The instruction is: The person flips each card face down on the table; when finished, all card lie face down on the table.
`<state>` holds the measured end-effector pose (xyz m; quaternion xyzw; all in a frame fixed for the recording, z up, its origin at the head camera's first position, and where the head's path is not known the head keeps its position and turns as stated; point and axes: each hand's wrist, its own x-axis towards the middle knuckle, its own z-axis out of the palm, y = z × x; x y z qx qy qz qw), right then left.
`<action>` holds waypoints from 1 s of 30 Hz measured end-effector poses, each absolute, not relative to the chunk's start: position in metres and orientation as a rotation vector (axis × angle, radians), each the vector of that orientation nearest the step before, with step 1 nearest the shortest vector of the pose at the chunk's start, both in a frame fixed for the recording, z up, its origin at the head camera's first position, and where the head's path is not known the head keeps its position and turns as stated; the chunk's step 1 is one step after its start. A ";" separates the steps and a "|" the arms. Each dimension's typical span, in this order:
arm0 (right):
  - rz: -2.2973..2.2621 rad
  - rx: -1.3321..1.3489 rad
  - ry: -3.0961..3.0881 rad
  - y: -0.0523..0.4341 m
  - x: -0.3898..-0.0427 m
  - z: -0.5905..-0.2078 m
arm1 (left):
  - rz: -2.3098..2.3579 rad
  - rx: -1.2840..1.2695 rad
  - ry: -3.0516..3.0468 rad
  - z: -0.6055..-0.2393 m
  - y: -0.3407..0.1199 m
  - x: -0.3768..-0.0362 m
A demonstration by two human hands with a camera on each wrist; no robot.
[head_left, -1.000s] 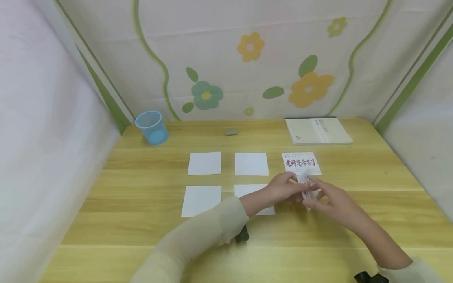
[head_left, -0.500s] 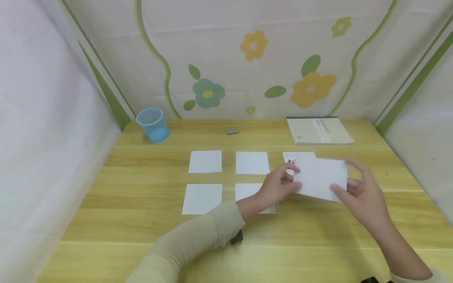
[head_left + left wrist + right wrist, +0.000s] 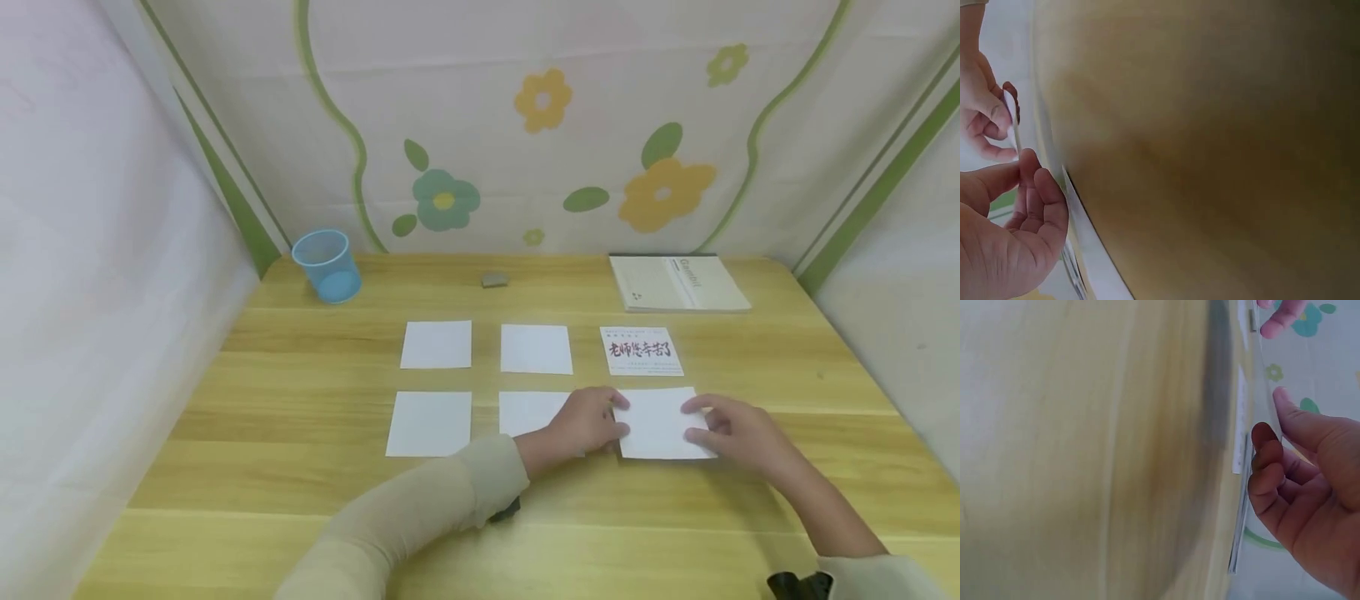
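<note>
Wooden table; white card pinched between left hand, right hand grips.

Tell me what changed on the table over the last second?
Both hands, left hand and right hand, turned the white paper card blank side up and lowered it below the red-lettered card, still pinching its edges. The other blank cards stayed put.

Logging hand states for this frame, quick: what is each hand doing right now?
Left hand: pinches the left edge of the white card.
Right hand: pinches the same card's right edge between thumb and fingers.
</note>
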<state>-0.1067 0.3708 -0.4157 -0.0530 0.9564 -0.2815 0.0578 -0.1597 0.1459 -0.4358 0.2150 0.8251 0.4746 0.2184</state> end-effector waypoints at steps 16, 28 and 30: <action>-0.488 -0.272 2.953 0.370 -0.112 -0.424 | 0.980 0.601 2.487 -0.437 0.164 -0.164; -0.553 -0.246 2.927 0.375 -0.133 -0.413 | 0.975 0.516 2.498 -0.425 0.164 -0.174; -0.570 -0.252 2.904 0.376 -0.146 -0.409 | 0.895 0.527 2.563 -0.419 0.165 -0.185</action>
